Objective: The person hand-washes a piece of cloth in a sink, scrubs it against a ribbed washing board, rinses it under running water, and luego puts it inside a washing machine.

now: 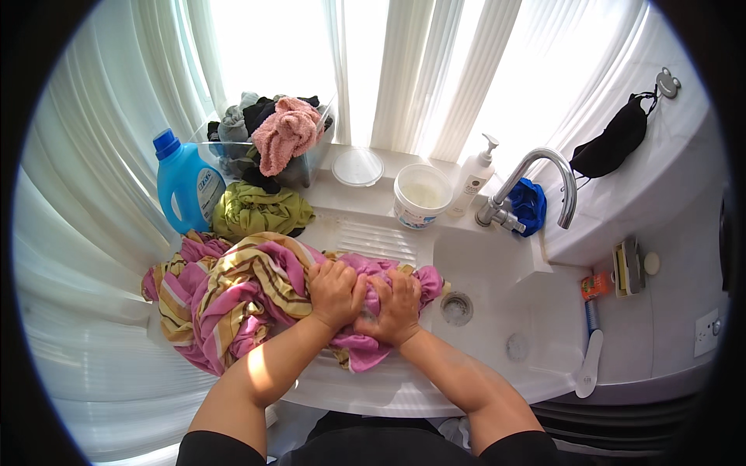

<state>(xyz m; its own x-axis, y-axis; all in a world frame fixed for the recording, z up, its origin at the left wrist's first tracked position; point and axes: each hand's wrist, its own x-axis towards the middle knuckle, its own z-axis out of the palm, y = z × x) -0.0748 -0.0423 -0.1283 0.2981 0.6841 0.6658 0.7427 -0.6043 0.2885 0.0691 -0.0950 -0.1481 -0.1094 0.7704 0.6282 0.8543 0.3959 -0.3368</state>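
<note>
A large bundle of pink and yellow striped cloth (241, 299) lies crumpled across the ribbed washboard side of a white sink (501, 311). My left hand (336, 293) is closed on the bundle near its right part. Right beside it, my right hand (391, 307) grips the same cloth, with fingers curled into the pink fabric. The two hands almost touch each other. Folds hide the fingertips of both. A pink end of the cloth reaches toward the drain (457, 308). Behind the bundle sits a crumpled olive-green cloth (260, 210).
A blue detergent bottle (186, 186) stands at the left, beside a clear bin (311, 167) heaped with clothes. Along the back are a round lid (357, 167), a white tub (422, 194), a pump bottle (475, 179) and a curved faucet (536, 167). A white-handled brush (590, 365) rests on the right rim.
</note>
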